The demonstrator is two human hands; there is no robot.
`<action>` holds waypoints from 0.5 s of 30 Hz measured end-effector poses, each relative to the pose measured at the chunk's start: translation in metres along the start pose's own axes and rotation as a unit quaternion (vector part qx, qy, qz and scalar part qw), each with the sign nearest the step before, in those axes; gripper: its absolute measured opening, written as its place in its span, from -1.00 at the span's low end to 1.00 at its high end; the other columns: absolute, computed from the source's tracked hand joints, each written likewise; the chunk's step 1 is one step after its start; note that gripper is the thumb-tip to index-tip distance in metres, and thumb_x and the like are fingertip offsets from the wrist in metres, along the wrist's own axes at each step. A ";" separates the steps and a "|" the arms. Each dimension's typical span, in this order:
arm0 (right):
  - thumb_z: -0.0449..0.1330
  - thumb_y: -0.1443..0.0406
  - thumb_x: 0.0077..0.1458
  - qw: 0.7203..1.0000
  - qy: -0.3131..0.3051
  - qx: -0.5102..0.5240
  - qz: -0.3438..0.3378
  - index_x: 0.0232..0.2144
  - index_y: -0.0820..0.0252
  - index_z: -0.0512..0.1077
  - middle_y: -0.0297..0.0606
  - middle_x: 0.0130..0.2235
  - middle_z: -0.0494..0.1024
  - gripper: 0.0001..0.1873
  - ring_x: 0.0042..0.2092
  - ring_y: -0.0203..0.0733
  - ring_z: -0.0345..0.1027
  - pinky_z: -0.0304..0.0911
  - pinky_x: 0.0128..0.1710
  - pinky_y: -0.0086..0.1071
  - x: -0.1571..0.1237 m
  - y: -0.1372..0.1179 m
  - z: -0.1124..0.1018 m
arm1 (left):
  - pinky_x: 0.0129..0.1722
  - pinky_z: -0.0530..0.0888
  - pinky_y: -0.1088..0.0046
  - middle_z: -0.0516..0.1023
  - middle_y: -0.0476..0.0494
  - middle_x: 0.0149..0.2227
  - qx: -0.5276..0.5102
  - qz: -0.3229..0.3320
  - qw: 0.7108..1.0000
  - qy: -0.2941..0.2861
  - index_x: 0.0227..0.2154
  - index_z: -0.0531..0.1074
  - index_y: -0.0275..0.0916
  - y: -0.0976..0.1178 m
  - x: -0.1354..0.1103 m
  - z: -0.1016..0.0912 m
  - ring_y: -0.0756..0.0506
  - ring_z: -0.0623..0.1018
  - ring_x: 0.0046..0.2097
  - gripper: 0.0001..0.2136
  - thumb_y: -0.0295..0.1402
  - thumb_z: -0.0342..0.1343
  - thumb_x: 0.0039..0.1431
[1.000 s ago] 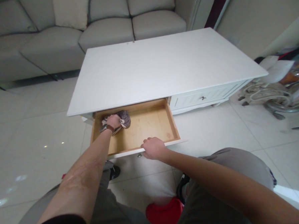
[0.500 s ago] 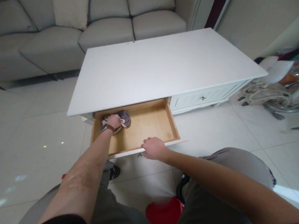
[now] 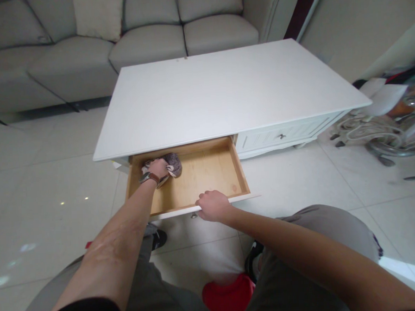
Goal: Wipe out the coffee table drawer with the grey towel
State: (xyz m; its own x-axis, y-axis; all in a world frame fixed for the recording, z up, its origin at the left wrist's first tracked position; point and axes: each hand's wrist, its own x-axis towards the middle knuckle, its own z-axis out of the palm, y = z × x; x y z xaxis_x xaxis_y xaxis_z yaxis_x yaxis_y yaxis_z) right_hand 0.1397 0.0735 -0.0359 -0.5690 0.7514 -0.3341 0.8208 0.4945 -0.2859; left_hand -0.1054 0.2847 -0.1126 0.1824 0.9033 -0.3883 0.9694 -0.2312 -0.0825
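Observation:
A wooden drawer [image 3: 204, 169] is pulled out from the left front of a white coffee table [image 3: 221, 94]. Inside its back left corner, my left hand [image 3: 158, 168] is closed on a crumpled patterned cloth [image 3: 173, 164], which bunches out around the fingers. A watch with a brown strap circles that wrist. My right hand [image 3: 213, 205] grips the top edge of the drawer's white front, fingers curled over the rim. Just left of it, a small metal knob [image 3: 194, 215] shows on the drawer front.
A grey sofa [image 3: 146, 42] with a pale cushion [image 3: 99, 15] stands behind the table. The table's right drawer [image 3: 279, 137] is closed. On the right are a coiled hose or cable [image 3: 362, 129] and cluttered items. Something red [image 3: 229, 296] lies between my feet on the tiled floor.

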 end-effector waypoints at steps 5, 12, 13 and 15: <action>0.12 0.19 0.19 1.000 0.009 -0.001 -0.003 -0.17 0.22 0.61 -0.09 -0.14 0.64 -0.68 -0.11 0.01 0.52 0.34 -0.26 -0.23 0.001 0.001 0.003 | -0.05 0.47 0.33 0.69 -0.38 -0.17 -0.001 0.001 1.000 0.004 -0.17 0.69 -0.21 -0.002 0.001 0.003 -0.32 0.64 -0.06 -0.63 -0.28 0.23 -0.10; 0.12 0.20 0.19 1.000 0.013 0.005 -0.001 -0.18 0.23 0.61 -0.07 -0.14 0.64 -0.68 -0.11 -0.01 0.51 0.34 -0.24 -0.25 0.000 0.000 0.003 | -0.07 0.49 0.31 0.69 -0.41 -0.19 -0.007 0.009 1.000 0.018 -0.20 0.70 -0.23 -0.003 0.002 0.006 -0.33 0.64 -0.09 -0.64 -0.30 0.22 -0.11; 0.12 0.20 0.19 1.000 0.013 0.005 0.000 -0.18 0.22 0.61 -0.08 -0.15 0.64 -0.68 -0.11 -0.01 0.51 0.34 -0.24 -0.25 0.000 0.000 0.003 | -0.07 0.49 0.31 0.69 -0.42 -0.18 -0.007 0.008 1.000 0.016 -0.20 0.69 -0.24 -0.003 0.002 0.006 -0.33 0.64 -0.09 -0.64 -0.30 0.22 -0.11; 0.13 0.19 0.19 1.000 0.009 0.005 0.002 -0.18 0.22 0.61 -0.08 -0.15 0.64 -0.68 -0.11 0.00 0.51 0.34 -0.24 -0.25 0.000 0.000 0.003 | -0.07 0.49 0.32 0.69 -0.43 -0.17 -0.004 0.007 1.000 0.011 -0.19 0.69 -0.24 -0.003 0.002 0.005 -0.33 0.64 -0.08 -0.63 -0.30 0.22 -0.10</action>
State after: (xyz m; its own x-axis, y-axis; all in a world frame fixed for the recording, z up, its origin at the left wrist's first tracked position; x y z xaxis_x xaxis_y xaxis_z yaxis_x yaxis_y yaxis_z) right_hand 0.1393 0.0727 -0.0384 -0.5651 0.7611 -0.3184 0.8222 0.4872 -0.2944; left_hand -0.1086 0.2853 -0.1181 0.1987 0.9078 -0.3693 0.9683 -0.2401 -0.0693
